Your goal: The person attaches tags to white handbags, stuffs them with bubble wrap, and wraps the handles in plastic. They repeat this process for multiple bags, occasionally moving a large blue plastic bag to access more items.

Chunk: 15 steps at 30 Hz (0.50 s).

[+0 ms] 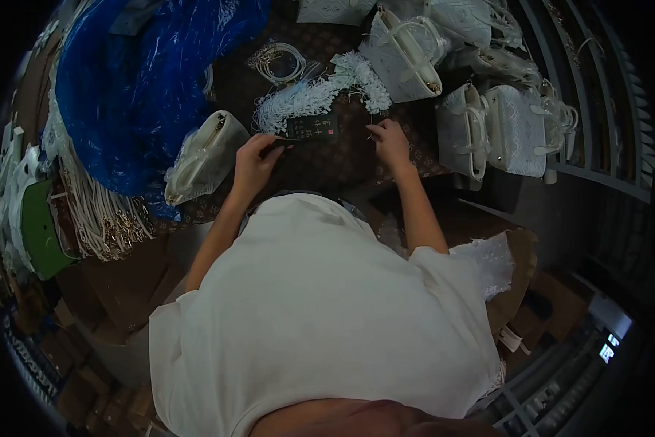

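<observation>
A small dark card with light writing and a red mark (313,128) lies on the brown patterned table (320,162). At its left edge is my left hand (258,156), thumb and fingers pinched on something thin that I cannot make out. To the right of the card, my right hand (391,146) is closed in a pinch over the table; what sits between its fingertips is too small to name. A heap of white tags with strings (298,102) lies just beyond the card. Behind it is a coil of pale cord (287,64).
Blue plastic sheeting (138,95) covers the left side, beside a wrapped white handbag (205,156). More white handbags (517,131) stand at the right. Pale straps with gold clasps (102,197) hang at the left edge. A metal rack (604,178) is at the far right.
</observation>
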Available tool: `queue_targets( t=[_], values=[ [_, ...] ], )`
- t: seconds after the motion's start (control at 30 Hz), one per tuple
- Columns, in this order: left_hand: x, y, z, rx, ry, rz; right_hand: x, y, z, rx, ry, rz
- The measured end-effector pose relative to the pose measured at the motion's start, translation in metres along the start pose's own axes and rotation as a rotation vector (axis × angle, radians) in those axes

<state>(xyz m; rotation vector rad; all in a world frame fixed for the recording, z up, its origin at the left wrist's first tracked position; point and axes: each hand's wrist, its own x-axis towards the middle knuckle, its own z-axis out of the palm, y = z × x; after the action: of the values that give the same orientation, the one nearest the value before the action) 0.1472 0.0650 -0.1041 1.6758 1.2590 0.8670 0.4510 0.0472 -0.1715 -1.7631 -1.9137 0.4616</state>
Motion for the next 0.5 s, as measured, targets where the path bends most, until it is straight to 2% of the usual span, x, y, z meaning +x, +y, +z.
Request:
queue_targets(
  t=[0.03, 0.1, 0.27, 0.33, 0.37, 0.43, 0.5],
  values=[
    [-0.003, -0.005, -0.003, 0.002, 0.005, -0.005, -0.002, 0.011, -0.002, -0.061, -0.069, -0.026],
    [-0.010, -0.011, -0.004, -0.237, 0.069, -0.217, -0.001, 0.024, -0.003, -0.023, -0.134, -0.084],
    [-0.017, 0.005, -0.016, -0.353, 0.151, -0.314, 0.025, 0.007, -0.006, 0.007, -0.213, -0.248],
    [-0.018, 0.014, -0.019, -0.395, 0.196, -0.323, 0.045, -0.019, -0.016, 0.559, 0.052, -0.121],
    [-0.016, 0.021, -0.020, -0.420, 0.225, -0.309, 0.054, -0.030, -0.023, 0.565, 0.040, -0.132],
    [-0.012, 0.031, -0.019, -0.443, 0.268, -0.291, 0.075, -0.047, -0.036, 1.153, 0.114, 0.084],
    [-0.010, 0.038, -0.020, -0.476, 0.293, -0.254, 0.091, -0.055, -0.039, 1.245, 0.149, 0.060]
  ],
)
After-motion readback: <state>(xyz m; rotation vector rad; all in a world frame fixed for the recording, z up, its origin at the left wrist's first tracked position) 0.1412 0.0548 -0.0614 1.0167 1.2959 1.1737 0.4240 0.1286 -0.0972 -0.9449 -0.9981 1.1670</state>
